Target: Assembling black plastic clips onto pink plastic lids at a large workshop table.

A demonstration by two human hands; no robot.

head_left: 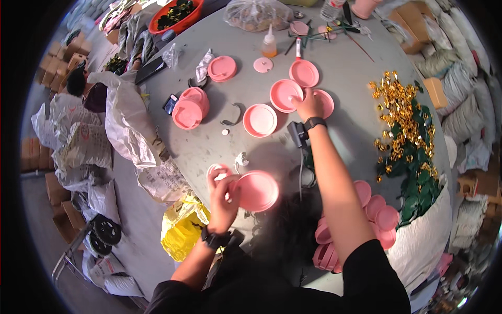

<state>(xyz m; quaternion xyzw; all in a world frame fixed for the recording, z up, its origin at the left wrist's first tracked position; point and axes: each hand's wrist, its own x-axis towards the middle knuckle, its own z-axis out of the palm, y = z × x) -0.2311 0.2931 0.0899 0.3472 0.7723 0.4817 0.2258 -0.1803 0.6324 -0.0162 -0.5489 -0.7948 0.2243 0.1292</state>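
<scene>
My left hand (224, 201) is closed on a round pink pot (258, 191) near the table's front edge, its wide mouth turned up toward me. Another pink round piece (217, 168) shows just beyond those fingers, partly hidden. Reaching farther out, my right hand (310, 106) pinches the rim of a shallow pink dish (285, 94), thumb over its edge. A second dish (322, 104) lies partly under that hand. Close by are two more pink dishes, one behind (304, 73) and one nearer on the left (260, 121).
Pink stacks (190, 108) and a round pink piece (222, 68) sit left. A dropper bottle (269, 44) with orange liquid stands behind. Gold and green pieces (405, 136) are heaped right, several pink pots (376, 209) nearer. A yellow bag (180, 230) hangs by the left edge.
</scene>
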